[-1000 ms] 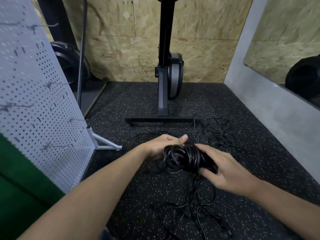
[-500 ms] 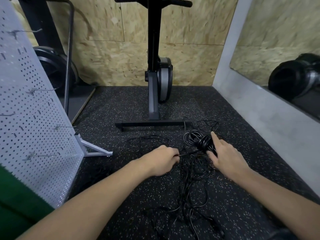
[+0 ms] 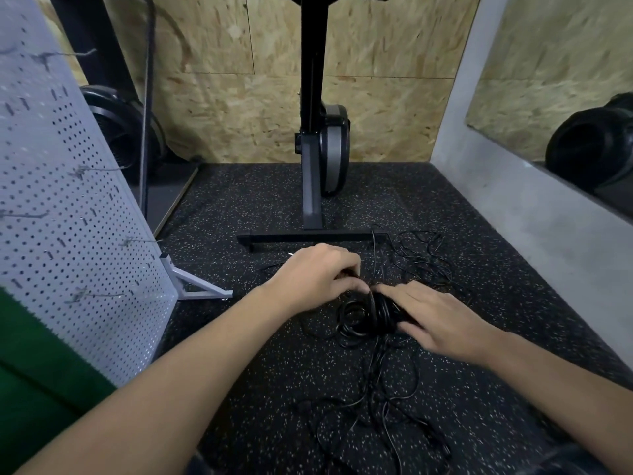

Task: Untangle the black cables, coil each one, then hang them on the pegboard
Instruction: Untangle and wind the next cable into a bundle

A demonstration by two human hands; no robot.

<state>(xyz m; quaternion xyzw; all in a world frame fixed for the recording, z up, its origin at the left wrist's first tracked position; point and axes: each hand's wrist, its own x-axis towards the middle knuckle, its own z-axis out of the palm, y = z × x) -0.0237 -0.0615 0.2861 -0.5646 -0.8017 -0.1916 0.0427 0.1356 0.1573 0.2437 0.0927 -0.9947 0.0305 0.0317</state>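
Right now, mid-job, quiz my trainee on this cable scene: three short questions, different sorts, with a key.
1. True or false: a cable already hangs on the white perforated metal pegboard.
2. The coiled bundle of black cable is: A) on a hook; B) held between the left-hand grip and right-hand grip; C) draped over the bike frame.
3. Where do the loose tangled black cables lie?
Key: 1 false, the pegboard hooks are bare. 2 B. 3 On the black speckled rubber floor, below and beyond the grips.
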